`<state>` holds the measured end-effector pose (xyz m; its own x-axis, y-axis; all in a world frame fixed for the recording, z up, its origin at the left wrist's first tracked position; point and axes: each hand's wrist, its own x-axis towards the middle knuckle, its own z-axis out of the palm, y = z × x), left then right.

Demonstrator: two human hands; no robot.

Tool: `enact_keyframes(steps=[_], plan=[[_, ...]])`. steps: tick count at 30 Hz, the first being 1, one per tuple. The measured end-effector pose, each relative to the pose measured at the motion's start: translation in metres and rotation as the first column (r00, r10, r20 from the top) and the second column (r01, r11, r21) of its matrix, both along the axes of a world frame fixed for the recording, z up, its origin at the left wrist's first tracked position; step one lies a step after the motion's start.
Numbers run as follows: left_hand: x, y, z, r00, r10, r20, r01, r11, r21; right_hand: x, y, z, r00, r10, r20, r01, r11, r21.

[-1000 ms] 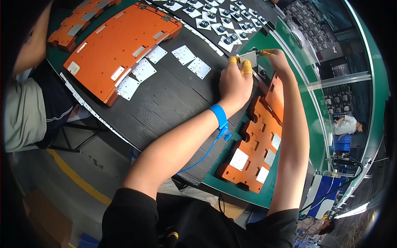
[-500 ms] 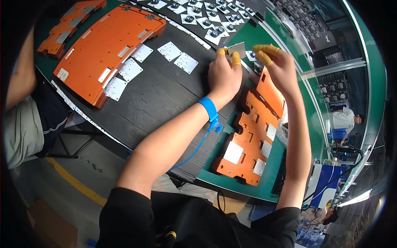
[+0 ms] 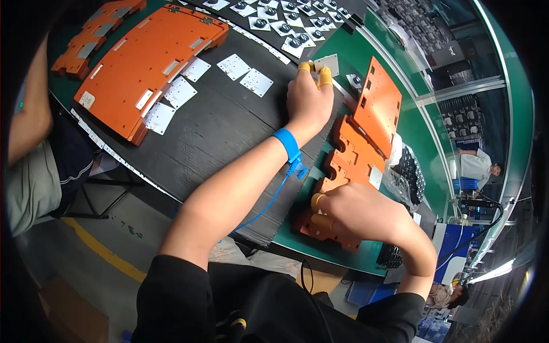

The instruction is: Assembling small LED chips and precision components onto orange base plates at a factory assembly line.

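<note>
Head view, the only one: the left hand (image 3: 309, 97) is stretched out across the black mat (image 3: 211, 137), its yellow-capped fingertips (image 3: 325, 75) pinched on a small grey square plate (image 3: 327, 63) at the mat's far edge, just beside the rows of small white parts (image 3: 280, 23). A blue wrist strap (image 3: 286, 144) with its coiled lead sits on that forearm. The right hand (image 3: 357, 211) has left the far corner, where it worked next to the left a moment ago, and now lies closed over the near end of the orange fixture (image 3: 349, 160) on the green table (image 3: 423, 143) (its hinged lid (image 3: 378, 103) stands tilted open). So one hand fetches the plate while the other steadies the fixture to receive it. Well to the left lie a larger orange panel (image 3: 148, 63) and loose white squares (image 3: 246, 73).
</note>
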<state>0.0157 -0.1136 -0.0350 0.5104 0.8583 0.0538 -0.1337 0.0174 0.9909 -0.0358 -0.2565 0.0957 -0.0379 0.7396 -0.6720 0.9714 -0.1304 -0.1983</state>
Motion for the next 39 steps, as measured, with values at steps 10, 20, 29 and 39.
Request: enact_keyframes(steps=[10, 20, 29, 39], plan=[[0.0, 0.008, -0.008, 0.977, 0.122, 0.177, -0.109, 0.991, -0.081, 0.05, 0.017, 0.014, 0.961, -0.217, -0.174, 0.262, 0.916, 0.305], [0.004, 0.002, 0.002, 0.963, 0.099, 0.25, -0.046, 0.977, -0.21, 0.155, 0.066, -0.019, 0.633, -0.7, -0.329, 0.774, 0.562, 0.292], [0.001, 0.006, 0.003, 0.958, 0.031, 0.284, 0.034, 0.974, -0.222, 0.193, 0.111, -0.064, 0.513, -0.669, -0.538, 0.851, 0.312, 0.423], [0.003, 0.003, -0.002, 0.944, -0.023, 0.329, 0.1, 0.97, -0.221, 0.133, 0.025, -0.018, 0.661, -0.623, -0.418, 0.71, 0.339, 0.618]])
